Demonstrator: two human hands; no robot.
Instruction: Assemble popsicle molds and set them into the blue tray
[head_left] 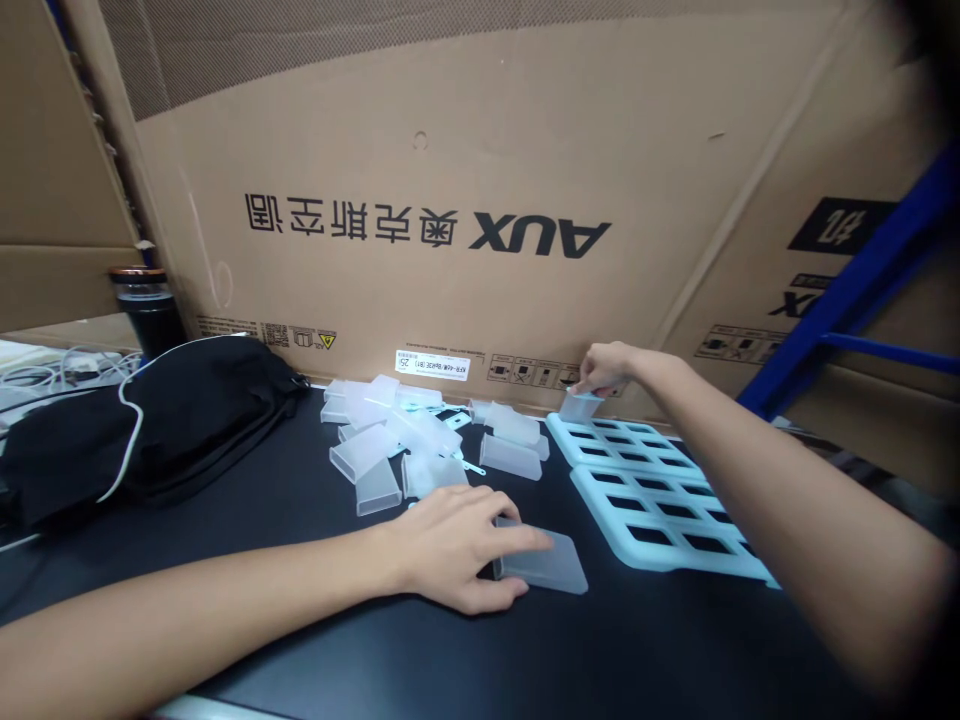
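Note:
My left hand is closed around the open end of a flat, frosted plastic case lying on the black table. Its index finger rests on top and its thumb lies along the near side. Further off, my right hand pinches the top of another frosted case, which stands upright at the far left corner of the light-blue slotted tray. Something pale blue shows at that case's top, partly covered by my fingers. The tray has several rows of rectangular openings. To the left is a loose pile of frosted cases.
Small light-blue plastic pieces lie among the pile. A black cloth bag with a white cord sits at the left, a dark bottle behind it. A large cardboard box walls the back; a blue metal frame slants at the right.

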